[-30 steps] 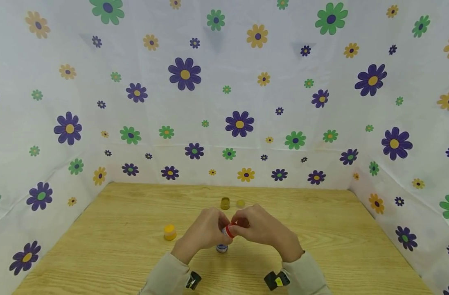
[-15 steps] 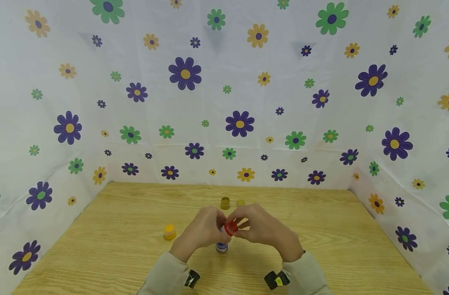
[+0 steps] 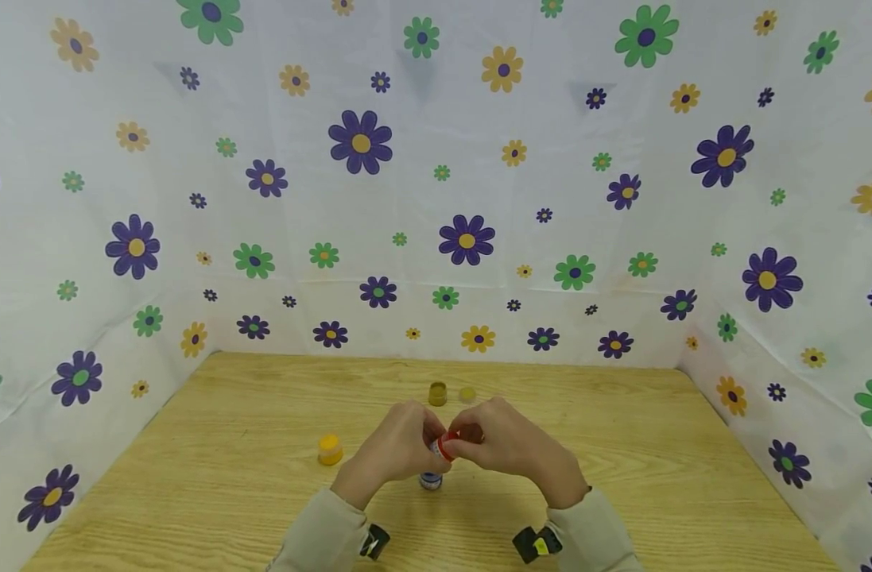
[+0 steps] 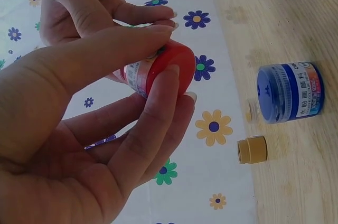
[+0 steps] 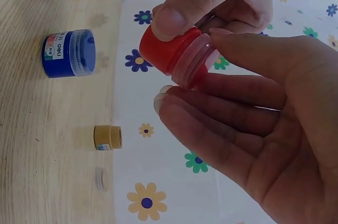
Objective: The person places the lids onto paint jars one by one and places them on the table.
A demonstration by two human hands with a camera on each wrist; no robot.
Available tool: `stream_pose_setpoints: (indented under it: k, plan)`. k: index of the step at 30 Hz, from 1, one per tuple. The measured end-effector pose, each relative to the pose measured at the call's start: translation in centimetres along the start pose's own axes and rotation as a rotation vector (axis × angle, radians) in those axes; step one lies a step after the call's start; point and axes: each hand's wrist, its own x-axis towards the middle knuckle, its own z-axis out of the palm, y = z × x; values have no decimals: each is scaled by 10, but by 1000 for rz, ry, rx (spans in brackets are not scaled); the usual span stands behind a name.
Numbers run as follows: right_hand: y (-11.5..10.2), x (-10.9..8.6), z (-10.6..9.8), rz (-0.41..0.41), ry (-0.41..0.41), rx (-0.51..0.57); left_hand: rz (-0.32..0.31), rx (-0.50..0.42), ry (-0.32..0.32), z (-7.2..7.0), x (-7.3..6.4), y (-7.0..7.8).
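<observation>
A small red paint jar (image 5: 161, 49) with a clear lid (image 5: 194, 61) is held tilted above the table between both hands. My left hand (image 3: 401, 445) grips the red body, its thumb and fingers curled round it in the left wrist view. My right hand (image 3: 503, 437) pinches the lid between thumb and index finger, the other fingers extended beneath. The lid is on the jar; how tight it sits I cannot tell. Just below the hands a blue paint jar (image 4: 293, 92) with a clear lid stands upright on the table, partly hidden by my left hand in the head view.
An ochre jar (image 3: 437, 394) stands uncovered behind the hands, and a round clear lid (image 3: 467, 394) lies beside it. To the left stands a yellow-orange jar (image 3: 329, 450). Flower-printed white cloth (image 3: 436, 199) rises around the back and sides of the wooden table (image 3: 622, 461).
The right-hand fingers spread and shifted round the lid half a second ago, showing more red; now they are drawn in on it again. My left hand and the jars on the table stay put.
</observation>
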Motion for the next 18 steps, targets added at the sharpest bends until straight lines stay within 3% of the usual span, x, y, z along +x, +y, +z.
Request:
stream_pose_setpoints:
  k: [9, 14, 18]
  plan:
    - [3, -2, 0, -1, 12, -7, 4, 0, -4, 0, -1, -1]
    - [4, -3, -2, -17, 28, 77, -4, 6, 0, -2, -1, -3]
    - [5, -2, -1, -77, 11, 153, 2, 4, 1, -3, 0, -3]
